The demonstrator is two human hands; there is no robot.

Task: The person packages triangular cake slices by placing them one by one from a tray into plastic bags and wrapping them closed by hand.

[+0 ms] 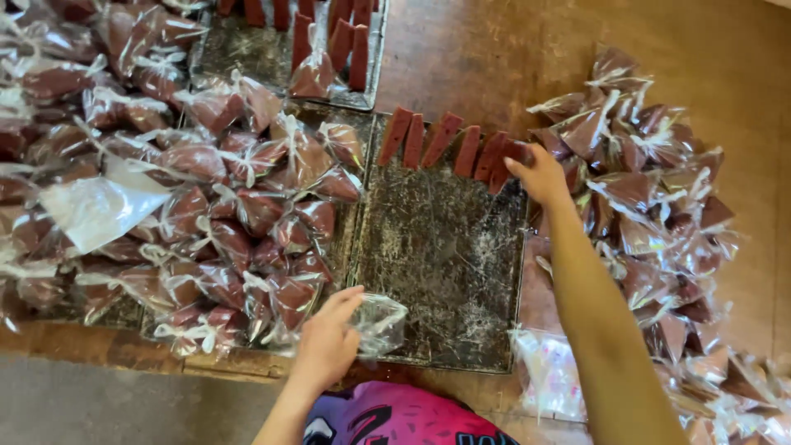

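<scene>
My right hand (541,175) reaches to the far right corner of a dark metal tray (445,255) and closes on the last brown wedge-shaped slice (500,167) in a row of several slices (428,138) standing along the tray's far edge. My left hand (328,342) rests at the tray's near left corner, gripping an empty clear plastic bag (381,321).
Heaps of bagged brown wedges (239,198) lie left of the tray, and another heap (651,189) lies to the right. A second tray (247,49) with more slices sits at the back. A stack of clear bags (548,371) lies near right on the wooden table.
</scene>
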